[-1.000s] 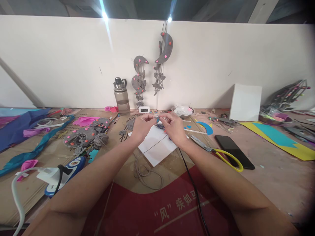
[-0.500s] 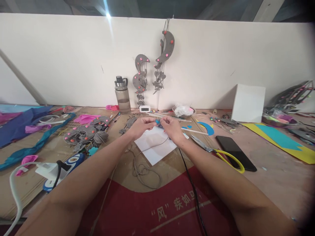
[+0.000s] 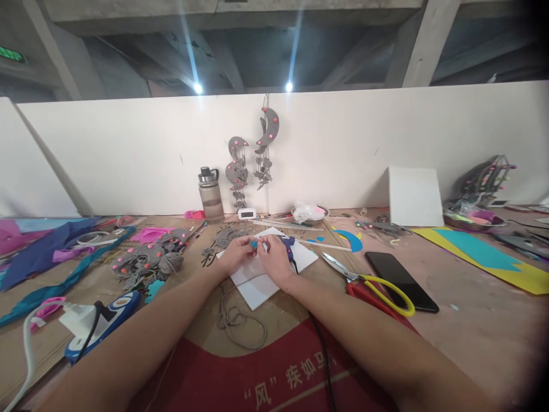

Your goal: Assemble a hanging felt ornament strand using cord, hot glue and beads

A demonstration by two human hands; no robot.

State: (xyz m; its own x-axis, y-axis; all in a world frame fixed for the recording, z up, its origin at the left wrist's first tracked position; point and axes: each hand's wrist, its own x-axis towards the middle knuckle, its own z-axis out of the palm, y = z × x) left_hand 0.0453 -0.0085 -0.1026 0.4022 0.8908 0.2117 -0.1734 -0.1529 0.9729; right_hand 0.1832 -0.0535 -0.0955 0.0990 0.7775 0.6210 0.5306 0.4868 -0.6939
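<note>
My left hand [image 3: 237, 253] pinches a small blue cutout [image 3: 254, 244], whose exact outline is too small to tell. Close against it, my right hand [image 3: 275, 262] has its fingertips together at the edge of the same piece. A grey cord [image 3: 253, 277] comes out from under my right hand and drops to a loose coil on the cardboard. Both hands are above a white board [image 3: 257, 293]. Just behind my right hand lies a blue glue gun [image 3: 289, 243], partly hidden, its black cable running toward me.
Yellow-handled scissors [image 3: 364, 278] and a black phone [image 3: 401, 280] lie to the right. Blue hearts and a crescent [image 3: 352, 240] lie behind them. Grey felt pieces [image 3: 148, 257] and a power strip [image 3: 103, 323] sit left. A bottle [image 3: 210, 197] stands by the wall under hanging grey moon mobiles [image 3: 268, 129].
The camera view has tilted up, showing more ceiling. My hands have come slightly nearer and closer together with the blue piece, and the glue gun behind them shows more.
</note>
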